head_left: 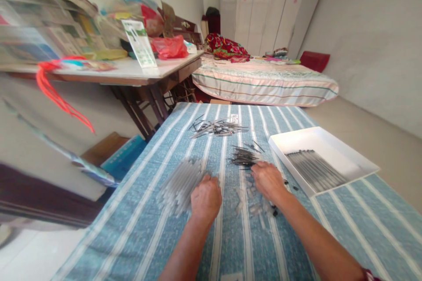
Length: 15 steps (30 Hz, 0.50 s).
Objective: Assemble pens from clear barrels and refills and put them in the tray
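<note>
"Fingers (207, 179) of the left hand (206, 197) were curled inward, nearly closed, against the right side of a bundle of translucent tubes (180, 186)."

"Did they have hold of one?"

"That could not be told; the fingertips were hidden. Those of the right hand (268, 181) were bent close together at the near edge of a heap of slim black rods (243, 156), and whether they gripped one could not be told either."

"What lay nearest?"

"Small clear pieces (255, 208) were scattered between the two hands and on the near side of the right fingers, with small black bits (296, 188) beside the right wrist."

"Where was the risk?"

"Probably right there. A low sweep of the right wrist could have scattered the pieces, and the tubes, apparently round and loose, could have rolled apart under a push from the left fingers. A hasty pinch might have dragged up several rods at once."

"And farther off?"

"To the right of the right fingers, a white box (344, 153) held a row of dark sticks (314, 169); a knock would likely have jumbled them. Beyond both sets of fingertips, a second heap of thin grey and black sticks (220, 128) lay on the striped cloth (132, 228), with a bed (263, 81) behind."
</note>
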{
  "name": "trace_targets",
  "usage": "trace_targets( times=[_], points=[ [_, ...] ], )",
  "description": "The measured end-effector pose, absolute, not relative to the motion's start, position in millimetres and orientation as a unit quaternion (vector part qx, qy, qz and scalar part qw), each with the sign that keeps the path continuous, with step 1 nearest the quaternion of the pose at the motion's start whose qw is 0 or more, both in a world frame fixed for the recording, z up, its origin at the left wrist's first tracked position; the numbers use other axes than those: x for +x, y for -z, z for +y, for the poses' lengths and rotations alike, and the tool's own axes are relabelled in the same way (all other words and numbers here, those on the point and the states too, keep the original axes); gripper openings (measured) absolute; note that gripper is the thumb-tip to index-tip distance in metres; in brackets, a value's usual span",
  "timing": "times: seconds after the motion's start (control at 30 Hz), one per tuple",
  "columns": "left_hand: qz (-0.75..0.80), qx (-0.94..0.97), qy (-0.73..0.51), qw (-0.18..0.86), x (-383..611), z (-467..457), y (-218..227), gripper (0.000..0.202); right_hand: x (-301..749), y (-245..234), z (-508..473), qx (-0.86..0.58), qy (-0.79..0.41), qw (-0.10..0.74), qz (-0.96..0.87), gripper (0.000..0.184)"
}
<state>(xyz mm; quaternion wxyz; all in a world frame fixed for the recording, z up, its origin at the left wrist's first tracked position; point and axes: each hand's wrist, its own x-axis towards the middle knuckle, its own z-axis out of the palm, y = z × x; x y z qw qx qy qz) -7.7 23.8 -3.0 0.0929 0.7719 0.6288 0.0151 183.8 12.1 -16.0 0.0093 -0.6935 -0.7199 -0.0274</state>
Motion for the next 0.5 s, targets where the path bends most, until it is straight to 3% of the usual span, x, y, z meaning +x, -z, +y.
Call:
trace_targets(
  times=[0.5],
  points=[
    [0.597,0.801,0.02,0.053,-7,26,10,0.028,178,16,47,-0.659,0.002,-0.082,-0.747,0.017]
  ],
)
